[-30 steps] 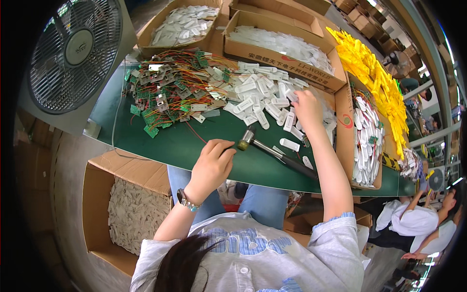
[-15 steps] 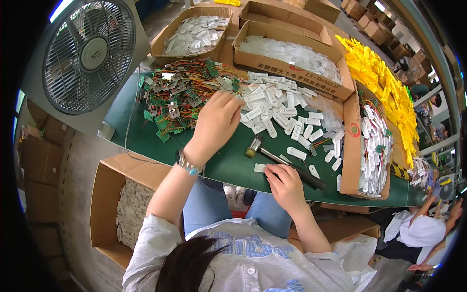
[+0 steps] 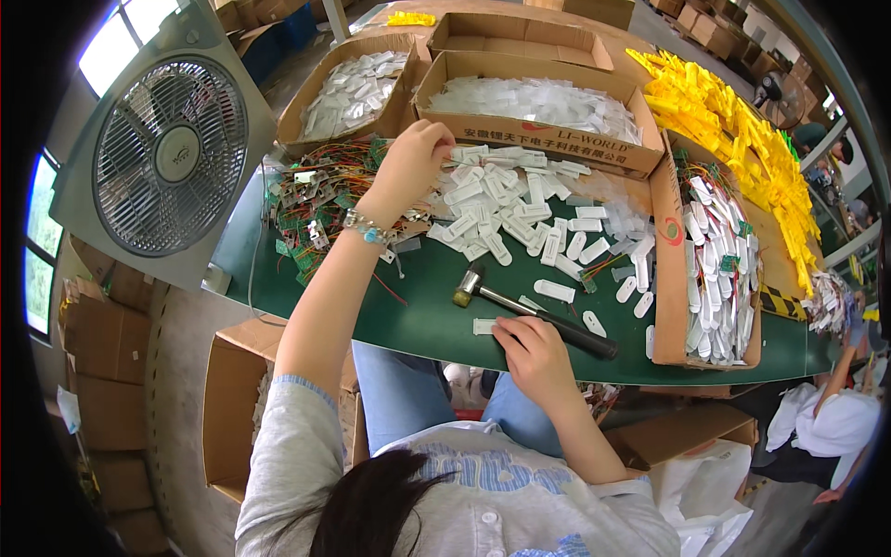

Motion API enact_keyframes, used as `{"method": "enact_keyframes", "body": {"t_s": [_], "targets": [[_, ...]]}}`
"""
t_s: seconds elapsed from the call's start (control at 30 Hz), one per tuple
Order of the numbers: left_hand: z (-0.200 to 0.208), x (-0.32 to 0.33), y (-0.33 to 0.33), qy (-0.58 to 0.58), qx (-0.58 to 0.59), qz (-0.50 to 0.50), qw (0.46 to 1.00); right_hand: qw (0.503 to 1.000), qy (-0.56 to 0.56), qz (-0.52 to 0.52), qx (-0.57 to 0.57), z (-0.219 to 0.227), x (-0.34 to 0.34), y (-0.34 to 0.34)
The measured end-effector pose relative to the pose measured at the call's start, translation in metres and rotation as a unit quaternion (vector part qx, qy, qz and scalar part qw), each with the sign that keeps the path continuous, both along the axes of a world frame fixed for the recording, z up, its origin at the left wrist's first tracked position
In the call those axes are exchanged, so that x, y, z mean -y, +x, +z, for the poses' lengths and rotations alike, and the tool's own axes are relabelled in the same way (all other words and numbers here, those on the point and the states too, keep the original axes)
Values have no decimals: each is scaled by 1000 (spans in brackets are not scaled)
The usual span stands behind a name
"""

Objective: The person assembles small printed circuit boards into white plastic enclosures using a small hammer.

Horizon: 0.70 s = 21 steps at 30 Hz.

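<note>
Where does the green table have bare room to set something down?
Mainly the green tabletop between the left forearm, the hammer and the white casing at the right hand; a red wire pokes in. Behind the hammer, loose white casings crowd it.

The left hand (image 3: 415, 160) reaches forward, loosely curled; the right hand (image 3: 535, 355), half bent, sits closer in.

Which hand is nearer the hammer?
Right. The right hand is right beside the handle of the hammer, on the wearer's side; the left hand is farther off, beyond and left of its head.
</note>
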<state>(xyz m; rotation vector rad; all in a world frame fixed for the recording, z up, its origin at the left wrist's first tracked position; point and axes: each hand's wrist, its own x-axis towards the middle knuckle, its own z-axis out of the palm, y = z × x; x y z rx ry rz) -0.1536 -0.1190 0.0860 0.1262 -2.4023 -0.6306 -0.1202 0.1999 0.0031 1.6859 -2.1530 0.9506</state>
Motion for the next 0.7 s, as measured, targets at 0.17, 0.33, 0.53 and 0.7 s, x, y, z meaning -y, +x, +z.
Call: {"method": "enact_keyframes", "body": {"t_s": [0.17, 0.33, 0.53, 0.7], "targets": [[23, -31, 43, 28, -29, -80, 996, 1000, 8, -7, 18, 1, -1, -1], [-18, -49, 124, -73, 57, -89, 992, 1000, -10, -8, 5, 0, 3, -3], [-69, -61, 173, -177, 73, -59, 980, 1000, -9, 1, -2, -1, 4, -4], [-62, -101, 164, -99, 9, -10, 995, 1000, 0, -9, -6, 0, 3, -3]]}}
